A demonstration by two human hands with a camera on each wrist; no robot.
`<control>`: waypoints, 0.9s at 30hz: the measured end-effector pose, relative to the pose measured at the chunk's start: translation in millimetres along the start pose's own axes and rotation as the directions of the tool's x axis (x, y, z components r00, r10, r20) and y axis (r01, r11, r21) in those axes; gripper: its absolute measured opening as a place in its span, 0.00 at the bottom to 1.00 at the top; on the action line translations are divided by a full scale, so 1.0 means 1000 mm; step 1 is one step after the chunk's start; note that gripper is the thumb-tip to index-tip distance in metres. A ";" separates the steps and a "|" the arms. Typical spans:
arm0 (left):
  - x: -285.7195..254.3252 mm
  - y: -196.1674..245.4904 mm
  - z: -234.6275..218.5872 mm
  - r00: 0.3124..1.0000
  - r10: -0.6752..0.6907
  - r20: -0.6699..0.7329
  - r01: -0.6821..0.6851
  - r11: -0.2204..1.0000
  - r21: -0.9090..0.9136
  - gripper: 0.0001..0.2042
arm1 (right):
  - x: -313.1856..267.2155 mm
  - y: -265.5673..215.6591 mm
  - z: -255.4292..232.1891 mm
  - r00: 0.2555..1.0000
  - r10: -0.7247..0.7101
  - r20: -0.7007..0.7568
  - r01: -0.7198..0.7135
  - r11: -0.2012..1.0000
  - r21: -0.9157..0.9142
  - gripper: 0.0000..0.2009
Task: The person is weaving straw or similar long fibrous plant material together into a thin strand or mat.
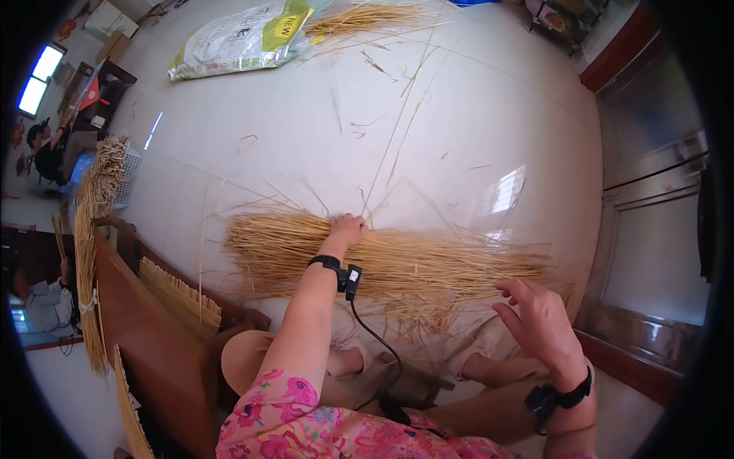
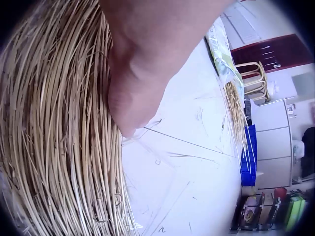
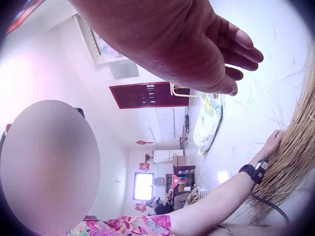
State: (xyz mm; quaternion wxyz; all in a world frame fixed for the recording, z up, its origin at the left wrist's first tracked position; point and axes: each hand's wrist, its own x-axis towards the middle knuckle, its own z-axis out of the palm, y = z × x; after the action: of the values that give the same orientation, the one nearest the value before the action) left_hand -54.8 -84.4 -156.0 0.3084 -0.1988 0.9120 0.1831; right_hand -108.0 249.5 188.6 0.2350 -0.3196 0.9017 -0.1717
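A long bundle of golden straw stalks lies across the floor in front of the seated person. At its far edge the left hand grips the straw with curled fingers. In the left wrist view this hand sits against the side of the stalks, its fingertips mostly hidden. Near the bundle's right end the right hand is raised, holding nothing, with thumb and fingers apart. The right wrist view shows that hand's loosely bent fingers in the air.
Beyond the bundle, a white and green sack lies with more straw at its mouth. Loose stalks litter the tiled floor. At left stand a wooden bench and a tied straw bundle. A cabinet door is at right.
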 end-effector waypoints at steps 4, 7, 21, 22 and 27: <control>-0.013 -0.013 0.015 0.987 0.085 0.136 -0.079 0.996 -0.043 0.14 | -0.003 -0.002 0.003 0.998 -0.057 -0.035 0.056 0.998 -0.014 0.11; -0.027 -0.025 0.027 0.969 0.165 0.186 -0.138 0.979 -0.150 0.14 | -0.005 -0.002 0.005 0.997 -0.068 -0.031 0.068 0.998 -0.019 0.11; -0.087 -0.010 -0.010 0.969 0.172 -0.176 -0.135 0.970 0.203 0.09 | -0.012 0.009 0.005 0.998 -0.051 -0.048 0.051 0.999 -0.007 0.11; -0.087 -0.011 -0.012 0.959 0.169 -0.228 -0.124 0.973 0.196 0.08 | -0.014 0.011 0.004 0.996 -0.056 -0.066 0.055 0.998 -0.015 0.11; -0.098 -0.013 -0.030 0.875 0.374 -0.306 -0.308 0.920 0.243 0.09 | -0.017 0.020 0.003 0.996 -0.026 -0.084 0.023 0.999 -0.038 0.12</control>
State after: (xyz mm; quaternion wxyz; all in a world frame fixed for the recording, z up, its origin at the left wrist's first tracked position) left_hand 8.2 -84.4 -74.5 0.1227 -0.0335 0.9857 0.1107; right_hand -104.7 274.4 181.8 0.1886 -0.3275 0.9098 -0.1714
